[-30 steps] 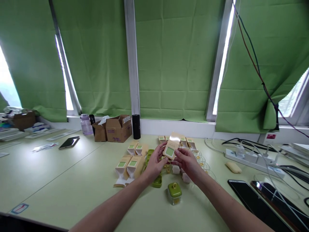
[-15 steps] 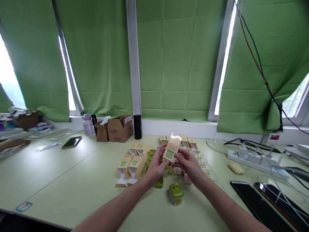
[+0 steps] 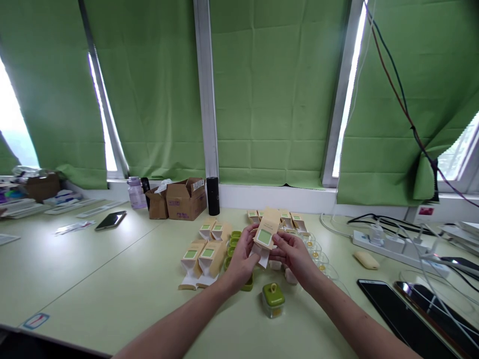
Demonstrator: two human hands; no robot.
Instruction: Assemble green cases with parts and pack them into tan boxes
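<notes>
Pale green tabletop (image 3: 112,299). Directly on it: beige cartons (image 3: 211,253), one green-lidded clear jar (image 3: 273,301), cardboard boxes (image 3: 185,202), black cylinder (image 3: 213,196). Right side: white power strip (image 3: 399,253), dark-screened devices (image 3: 392,314).

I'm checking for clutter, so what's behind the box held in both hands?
Beyond the held box, tan boxes show to either side on the table. Whatever sits directly behind it is covered and cannot be seen.

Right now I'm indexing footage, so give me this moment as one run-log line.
left hand: holds carton; right hand: holds same carton; carton: raised, white flap showing below; table: green-lidded jar nearer camera
</notes>
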